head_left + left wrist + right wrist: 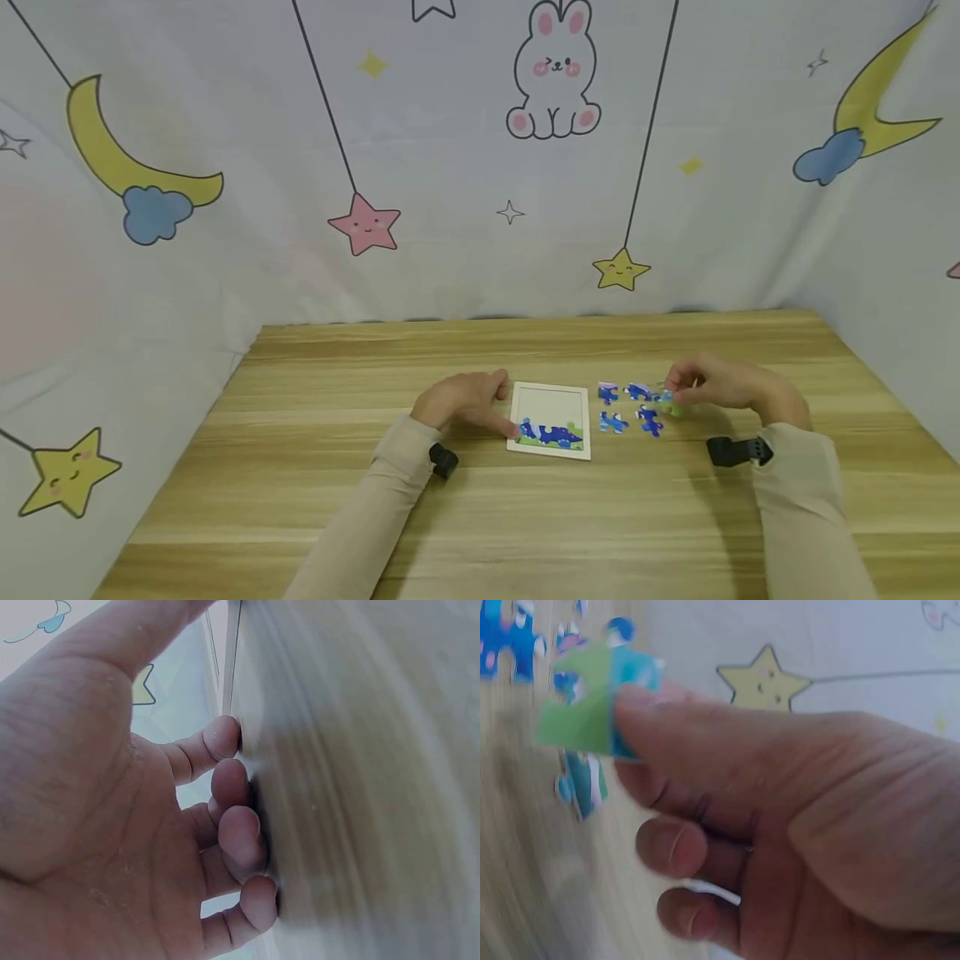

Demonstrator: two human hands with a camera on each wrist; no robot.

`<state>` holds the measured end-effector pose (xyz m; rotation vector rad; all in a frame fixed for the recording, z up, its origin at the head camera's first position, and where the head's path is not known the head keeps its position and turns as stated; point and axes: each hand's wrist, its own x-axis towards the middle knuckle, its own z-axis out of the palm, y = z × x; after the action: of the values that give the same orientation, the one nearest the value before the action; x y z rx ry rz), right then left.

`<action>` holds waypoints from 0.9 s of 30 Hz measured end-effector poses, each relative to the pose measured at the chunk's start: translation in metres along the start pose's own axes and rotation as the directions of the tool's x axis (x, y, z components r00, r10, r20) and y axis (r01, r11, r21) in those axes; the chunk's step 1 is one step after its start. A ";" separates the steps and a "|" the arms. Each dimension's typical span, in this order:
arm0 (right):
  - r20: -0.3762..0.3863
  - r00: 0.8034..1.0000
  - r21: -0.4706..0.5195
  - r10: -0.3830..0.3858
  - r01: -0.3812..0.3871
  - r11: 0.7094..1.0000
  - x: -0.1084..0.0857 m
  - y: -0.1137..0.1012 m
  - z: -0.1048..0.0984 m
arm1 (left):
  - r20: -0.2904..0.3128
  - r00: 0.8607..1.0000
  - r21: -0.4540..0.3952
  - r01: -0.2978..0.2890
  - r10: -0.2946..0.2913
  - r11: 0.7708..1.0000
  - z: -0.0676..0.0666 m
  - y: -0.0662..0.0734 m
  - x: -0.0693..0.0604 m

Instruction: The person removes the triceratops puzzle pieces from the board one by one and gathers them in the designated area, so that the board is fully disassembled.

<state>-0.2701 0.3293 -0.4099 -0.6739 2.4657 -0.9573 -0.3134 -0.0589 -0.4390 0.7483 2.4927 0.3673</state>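
A white square puzzle tray [551,397] lies on the table, its lowest row filled with blue, purple and green pieces. At its left edge is my left hand [468,400], thumb touching the lower left corner. In the left wrist view the other fingers of that hand [127,787] rest their tips on the tabletop, slightly bent. Right of the tray, my right hand [712,387] pinches a green and light-blue puzzle piece [585,705] between thumb and forefinger. The right wrist view shows this piece held above the table, with the remaining fingers [671,847] loosely curled.
Several loose puzzle pieces lie between the tray and my right hand, among them a blue one [650,421], a light-blue one [613,422] and a purple one [607,393]. Behind the wooden table [570,525] hangs a white cloth [450,150] printed with stars and a rabbit.
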 end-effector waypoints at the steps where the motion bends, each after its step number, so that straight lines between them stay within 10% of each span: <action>1: 0.014 1.000 -0.005 0.012 -0.012 1.000 -0.001 0.003 -0.001 | -0.001 1.000 0.001 0.000 0.000 1.000 0.000 0.000 -0.001; 12: -0.021 0.993 -0.043 0.118 -0.119 0.992 0.000 0.008 -0.002 | -0.009 1.000 0.005 -0.005 0.005 1.000 -0.002 -0.003 -0.004; 20: -0.130 0.991 -0.211 -0.016 -0.012 0.977 0.038 -0.045 0.024 | -0.006 1.000 0.006 -0.013 0.013 1.000 -0.001 -0.003 -0.005; 27: 0.025 0.979 -0.116 -0.202 0.203 0.972 0.090 -0.089 0.085 | -0.006 0.999 0.033 -0.044 0.044 0.998 0.000 -0.001 -0.003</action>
<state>-0.2713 0.1774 -0.4224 -0.9848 2.4929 -0.8794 -0.3116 -0.0611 -0.4385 0.8174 2.4970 0.3460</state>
